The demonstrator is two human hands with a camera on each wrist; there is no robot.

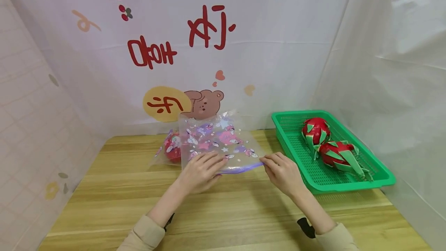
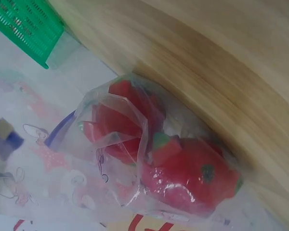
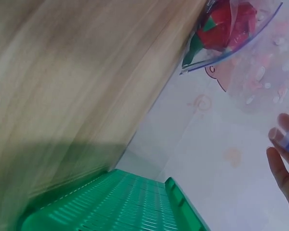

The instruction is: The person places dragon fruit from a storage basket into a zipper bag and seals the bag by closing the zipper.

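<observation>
A clear zip bag [image 1: 223,138] printed with pink and purple pictures is held up over the table, its purple zip edge towards me. My left hand [image 1: 202,171] grips that edge at its left part, fingers on top of the film. At the right end of the zip, my right hand [image 1: 283,171] pinches the corner between thumb and fingers. The held bag looks flat, with no fruit inside. Partly hidden behind it stands another printed bag [image 1: 173,148]; the left wrist view shows two red dragon fruits [image 2: 190,175] in it.
To the right is a green plastic basket [image 1: 348,187] with two red dragon fruits [image 1: 336,155] lying in it. The wooden table [image 1: 223,216] ends at a white printed cloth [image 1: 265,69] behind, with pale cloth walls on both sides.
</observation>
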